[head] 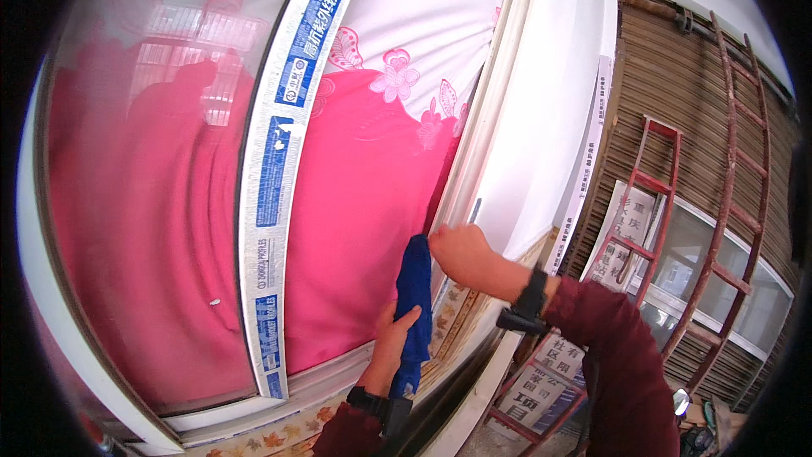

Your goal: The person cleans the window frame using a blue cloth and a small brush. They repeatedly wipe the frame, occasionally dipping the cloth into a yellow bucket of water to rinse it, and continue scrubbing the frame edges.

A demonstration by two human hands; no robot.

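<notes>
My left hand (392,337) grips a dark blue cloth (416,292), its thumb lying across the front. The cloth hangs in a long upright bunch before the lower right of a window. My right hand (466,258) is curled beside the cloth's upper end, close to the white window frame (485,108). Its fingertips face away, so I cannot tell whether they pinch the cloth or anything else. Behind the glass hangs a pink and white floral curtain (361,203). A sash bar (269,203) covered with printed protective film divides the panes.
To the right, a tall rusty ladder (729,190) and a shorter red ladder (666,187) lean by a brown roller shutter (672,63). Sign boards with writing (625,225) and a white-framed window unit (688,254) stand behind them. Leaf-patterned tiles (279,435) run below the window.
</notes>
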